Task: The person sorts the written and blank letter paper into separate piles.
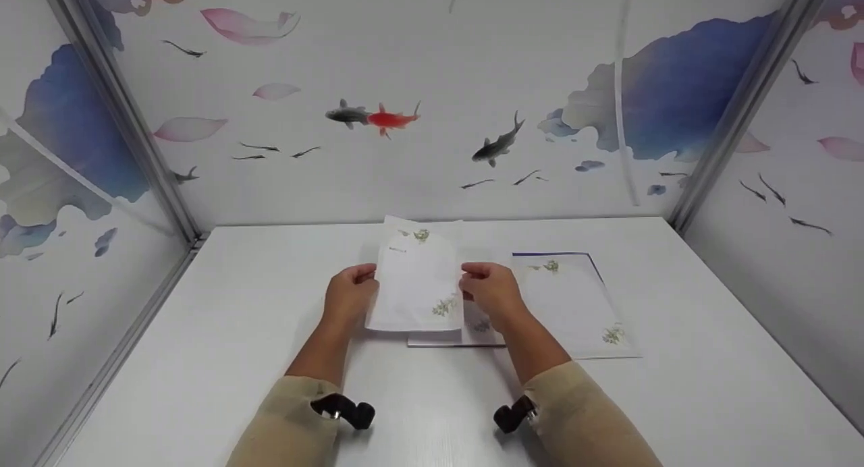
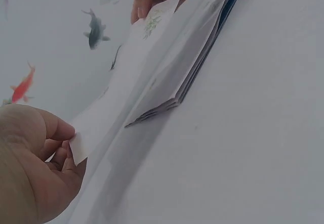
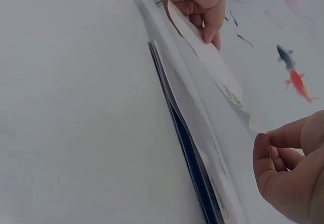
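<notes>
A white sheet of paper [image 1: 417,281] with printed green plant sprigs is held up off the table by both hands. My left hand [image 1: 349,295] pinches its left edge between thumb and fingers. On the opposite edge, my right hand [image 1: 496,293] pinches the sheet the same way, as the right wrist view also shows. Below and to the right lies a layered set of pages [image 1: 574,308] with similar sprigs and a dark blue edge, partly covered by the sheet and the right hand. Its stacked layers [image 2: 177,100] show from the side in the left wrist view.
The white table [image 1: 236,359] runs back to a printed wall panel [image 1: 432,177] with fish and petals. Side panels with metal corner posts [image 1: 125,109] stand left and right. A black clamp-like piece [image 1: 358,413] sits at each sleeve.
</notes>
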A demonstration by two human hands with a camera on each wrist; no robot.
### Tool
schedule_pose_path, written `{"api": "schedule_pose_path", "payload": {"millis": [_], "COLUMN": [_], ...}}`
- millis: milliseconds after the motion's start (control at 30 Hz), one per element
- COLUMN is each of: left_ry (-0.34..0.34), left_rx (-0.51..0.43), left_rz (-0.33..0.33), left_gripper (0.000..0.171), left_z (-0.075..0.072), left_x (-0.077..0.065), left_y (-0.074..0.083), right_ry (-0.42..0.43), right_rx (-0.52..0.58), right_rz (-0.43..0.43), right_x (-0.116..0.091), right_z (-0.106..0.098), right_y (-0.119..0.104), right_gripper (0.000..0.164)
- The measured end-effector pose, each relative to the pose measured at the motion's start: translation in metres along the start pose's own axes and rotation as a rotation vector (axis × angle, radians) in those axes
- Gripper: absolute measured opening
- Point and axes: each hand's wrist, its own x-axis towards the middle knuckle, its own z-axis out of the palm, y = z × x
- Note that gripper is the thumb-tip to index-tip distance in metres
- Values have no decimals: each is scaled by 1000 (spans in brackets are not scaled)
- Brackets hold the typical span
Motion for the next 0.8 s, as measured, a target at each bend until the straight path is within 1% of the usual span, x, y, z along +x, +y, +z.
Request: {"api": "schedule_pose_path", "payload": {"millis": [100,300,467,567,667,800], "left_ry": [2,11,31,48,57,72], "left_rx": [19,71,96,97,106,172], "left_rz": [-29,-90,-131,-131,-121,-119], "left_gripper": [39,41,43,42,42,42], "left_z": [-17,-56,-84,-94,-100,-103], "left_x": [2,1,2,5,6,7], "left_y": [-7,-21,-29,-33,-37,-42], "right_ry": [-13,-62,-107,-142,-180,-254], "right_rx": [26,47,97,135,146,135], "right_rz": [3,21,22,22,27,25], "right_x": [-1,-8,-14,-14,-13,-14], "right_z": [17,53,80,89,93,95], "right_y": [-3,-8,-11,-11,-8,-5], "right_gripper": [31,31,36,40,42,48]}}
